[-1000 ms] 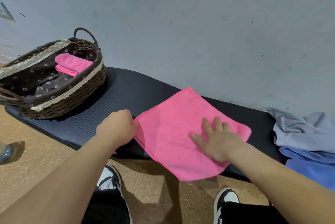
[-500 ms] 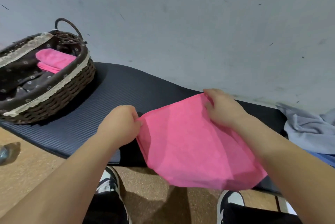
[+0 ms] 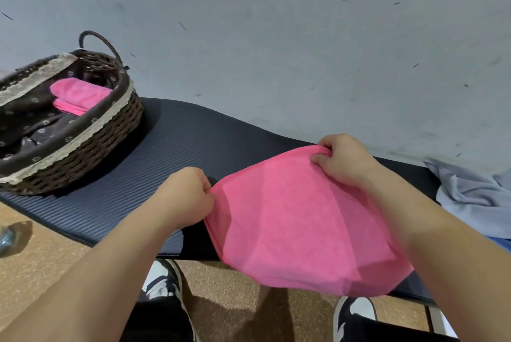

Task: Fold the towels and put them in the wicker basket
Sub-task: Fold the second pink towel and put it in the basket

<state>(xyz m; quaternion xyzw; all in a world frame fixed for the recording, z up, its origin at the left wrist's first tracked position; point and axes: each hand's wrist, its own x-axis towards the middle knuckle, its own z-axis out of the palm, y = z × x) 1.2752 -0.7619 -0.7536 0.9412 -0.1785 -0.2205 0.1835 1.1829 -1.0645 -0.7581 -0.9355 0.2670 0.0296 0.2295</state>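
Head view: left hand [image 3: 185,195] and right hand [image 3: 343,161] hold a bright pink towel [image 3: 290,225] over the dark ribbed tabletop [image 3: 179,142].
Fingers [image 3: 318,159] pinch two corners; a slack pinch could drop it floorward, short of the brown wicker basket [image 3: 83,153].

Views: one, head-worn, wide-angle; straight lines bow toward the borders.
Position: at the person's head, above and behind the hands.
Facing: forward and down, onto the dark mat [image 3: 193,142] and the grey wall [image 3: 276,23] behind it.
Nearness: close. The left hand [image 3: 185,197] and right hand [image 3: 343,161] sit mid-frame with the pink towel [image 3: 290,225] between them; the forearms run off the bottom edge.
Frame edges: wicker basket [image 3: 110,131] cut by the left border; grey cloth [image 3: 470,195] cut at right; shoes [image 3: 161,279] along the bottom.
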